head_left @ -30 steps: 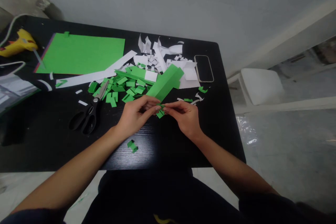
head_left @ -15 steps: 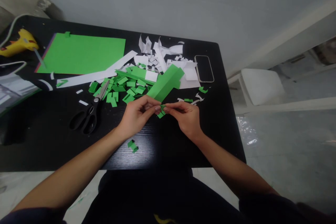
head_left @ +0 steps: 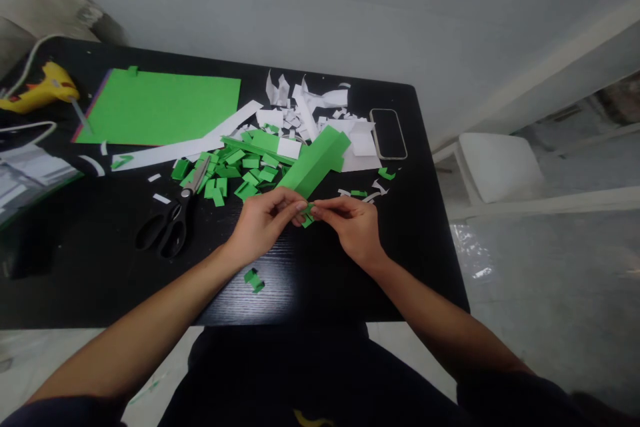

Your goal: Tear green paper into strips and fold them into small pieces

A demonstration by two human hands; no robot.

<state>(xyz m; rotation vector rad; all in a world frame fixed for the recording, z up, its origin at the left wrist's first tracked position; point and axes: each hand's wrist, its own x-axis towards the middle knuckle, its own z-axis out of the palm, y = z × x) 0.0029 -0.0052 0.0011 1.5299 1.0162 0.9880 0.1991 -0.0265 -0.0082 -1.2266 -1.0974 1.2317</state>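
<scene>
Between the fingertips of both hands is a small piece of green paper (head_left: 308,219), partly hidden by the fingers. My left hand (head_left: 263,220) pinches it from the left, and my right hand (head_left: 354,221) pinches it from the right. A folded green paper piece (head_left: 254,280) lies alone nearer the table's front edge. Just beyond the hands rests a wide green paper strip (head_left: 315,163). To its left spreads a heap of small folded green pieces (head_left: 250,177). Black-handled scissors (head_left: 173,223) lie with their blades against that heap.
Green sheets (head_left: 167,107) lie at the back left, beside a yellow glue gun (head_left: 53,87) with a cord. White paper scraps (head_left: 305,107) and a phone (head_left: 389,134) are at the back right of the black table (head_left: 350,293). A white stool (head_left: 500,167) stands off to the right.
Both hands keep pinching the small green paper, with the fingers shifting only slightly. The whole view has moved a little; the things on the table lie as before.
</scene>
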